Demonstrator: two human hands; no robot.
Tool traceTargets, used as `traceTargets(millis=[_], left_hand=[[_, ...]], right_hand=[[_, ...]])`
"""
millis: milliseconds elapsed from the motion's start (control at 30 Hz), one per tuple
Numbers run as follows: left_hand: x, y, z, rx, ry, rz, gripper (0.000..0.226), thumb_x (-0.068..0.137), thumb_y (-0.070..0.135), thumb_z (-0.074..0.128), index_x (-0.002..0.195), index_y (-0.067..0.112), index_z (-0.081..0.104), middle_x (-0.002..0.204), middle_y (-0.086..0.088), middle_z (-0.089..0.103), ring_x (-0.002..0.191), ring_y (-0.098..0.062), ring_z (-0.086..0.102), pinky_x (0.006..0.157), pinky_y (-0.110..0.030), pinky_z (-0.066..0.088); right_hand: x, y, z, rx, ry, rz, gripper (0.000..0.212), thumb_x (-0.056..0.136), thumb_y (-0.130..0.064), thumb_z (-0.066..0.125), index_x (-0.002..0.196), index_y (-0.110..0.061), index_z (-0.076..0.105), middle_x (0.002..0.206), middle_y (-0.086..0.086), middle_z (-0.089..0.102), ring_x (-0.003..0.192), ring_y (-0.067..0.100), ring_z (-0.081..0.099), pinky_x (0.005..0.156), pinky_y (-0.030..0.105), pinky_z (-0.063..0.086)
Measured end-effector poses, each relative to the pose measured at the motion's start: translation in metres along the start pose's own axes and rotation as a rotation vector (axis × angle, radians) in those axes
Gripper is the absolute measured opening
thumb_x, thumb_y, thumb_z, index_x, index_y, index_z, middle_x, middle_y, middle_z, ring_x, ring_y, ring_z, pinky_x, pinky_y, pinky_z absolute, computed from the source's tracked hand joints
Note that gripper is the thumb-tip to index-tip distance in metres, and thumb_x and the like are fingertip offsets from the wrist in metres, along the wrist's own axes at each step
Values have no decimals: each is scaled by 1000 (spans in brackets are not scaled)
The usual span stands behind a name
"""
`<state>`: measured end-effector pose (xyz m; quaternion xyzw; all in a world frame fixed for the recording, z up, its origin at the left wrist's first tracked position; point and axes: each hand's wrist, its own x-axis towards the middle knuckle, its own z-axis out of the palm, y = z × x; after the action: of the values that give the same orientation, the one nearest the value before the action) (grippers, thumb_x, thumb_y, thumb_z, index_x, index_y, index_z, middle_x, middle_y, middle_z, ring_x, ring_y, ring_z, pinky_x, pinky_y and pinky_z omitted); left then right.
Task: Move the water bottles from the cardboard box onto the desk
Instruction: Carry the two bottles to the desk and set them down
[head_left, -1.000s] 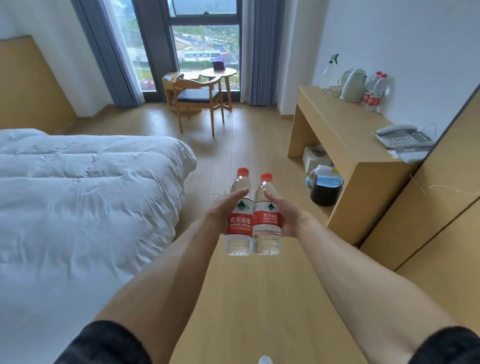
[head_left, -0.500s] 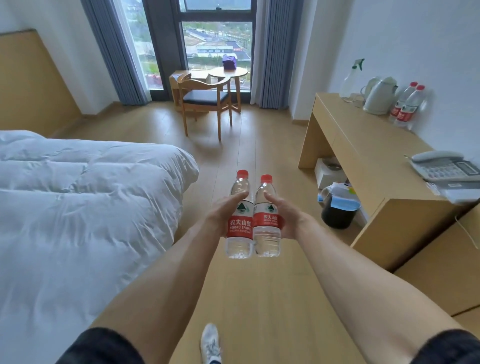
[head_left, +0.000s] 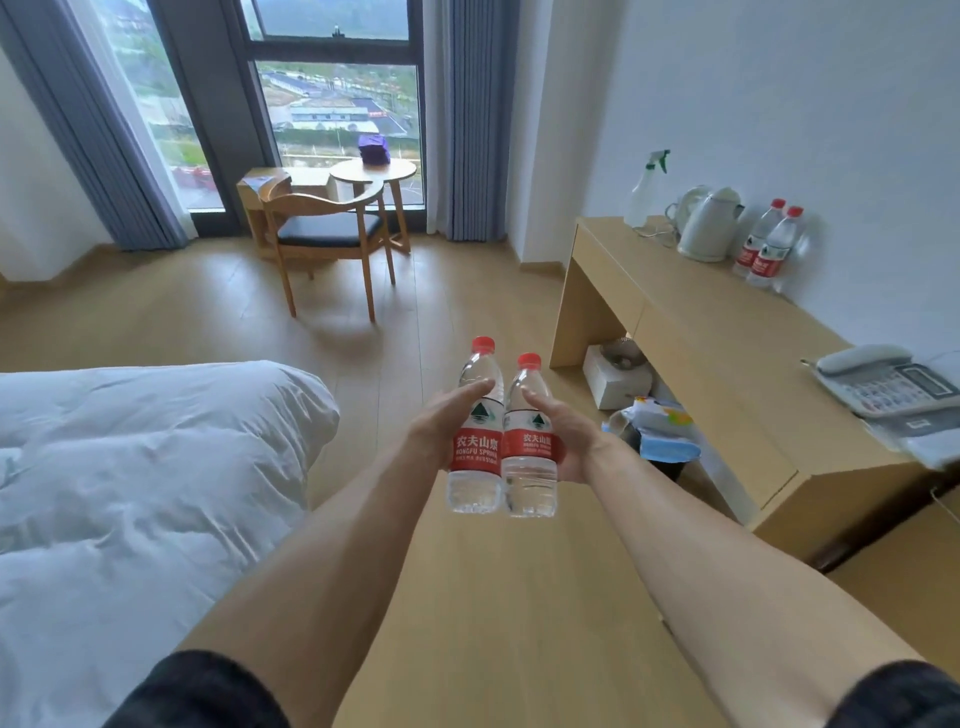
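Left hand (head_left: 441, 431) and right hand (head_left: 569, 439), fingers curled, each grip one upright, water-filled bottle, left bottle (head_left: 475, 441) touching right bottle (head_left: 530, 447), above the floor (head_left: 467, 291).

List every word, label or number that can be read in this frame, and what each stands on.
"农夫山泉" and "NONGFU SPRING": red label of the left-hand bottle.
"农夫山": red label of the right-hand bottle; last character and small print blurred.
Two bottles on the desk: red labels too small to read.
Telephone keypad: blurred, unreadable.
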<state>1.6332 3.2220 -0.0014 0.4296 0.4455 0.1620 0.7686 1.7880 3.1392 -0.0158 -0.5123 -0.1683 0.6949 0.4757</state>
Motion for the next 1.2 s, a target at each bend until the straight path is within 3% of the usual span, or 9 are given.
traceTargets(millis=[100,300,400,500,600,767,933,1067,1200], left_hand=[[33,22,-6,19,-38,-16,63,92,40,70,138,3,50,133,-26,62,90,-34,69,80,-45,59],[100,52,-3,32,-92,-60,66,89,41,74,138,3,51,129,-26,65,79,-33,72,65,-42,62],[136,69,2,32,-88,-67,63,88,37,75,135,1,53,118,-25,69,68,-31,74,55,-38,60],[175,91,8,40,-61,-53,60,88,35,77,132,1,55,107,-23,72,64,-30,74,53,-37,60],[218,114,16,72,-11,-31,59,88,35,77,130,1,55,113,-24,71,69,-31,73,59,-39,61],[286,164,29,91,6,-10,59,90,36,75,132,1,54,123,-28,67,93,-39,69,90,-51,58],[343,207,59,77,-4,6,61,89,36,75,132,0,53,126,-28,66,85,-36,70,82,-47,59],[385,229,81,116,-21,-8,64,86,40,77,132,2,55,125,-25,67,103,-40,68,99,-53,54],[428,247,105,138,-52,-5,63,83,39,80,129,3,56,120,-25,70,105,-41,69,98,-54,54]], right_hand=[[22,-23,-2,-4,46,-13,61,96,-47,62,141,-6,51,137,24,61,129,40,57,97,51,53],[66,-62,-28,24,105,-36,54,96,-40,65,137,-7,54,135,24,62,124,41,60,107,55,47],[93,-84,-45,32,125,-46,50,95,-38,66,133,-7,56,126,23,67,110,39,67,100,53,52],[122,-112,-64,36,137,-60,49,95,-37,66,133,-7,55,131,24,64,113,40,65,101,53,51],[156,-145,-82,37,128,-60,51,96,-37,65,135,-7,53,135,25,61,111,39,64,95,51,54],[207,-208,-110,44,97,-55,57,96,-38,65,140,-5,52,131,24,63,104,37,67,94,50,54],[246,-267,-153,60,97,-83,61,96,-47,62,141,-6,51,138,25,59,129,42,56,105,55,48],[265,-300,-184,82,108,-107,59,96,-47,61,139,-8,51,136,25,61,126,43,58,104,56,48],[278,-325,-215,97,131,-129,57,95,-48,63,136,-8,55,131,23,65,111,39,66,98,54,53]])
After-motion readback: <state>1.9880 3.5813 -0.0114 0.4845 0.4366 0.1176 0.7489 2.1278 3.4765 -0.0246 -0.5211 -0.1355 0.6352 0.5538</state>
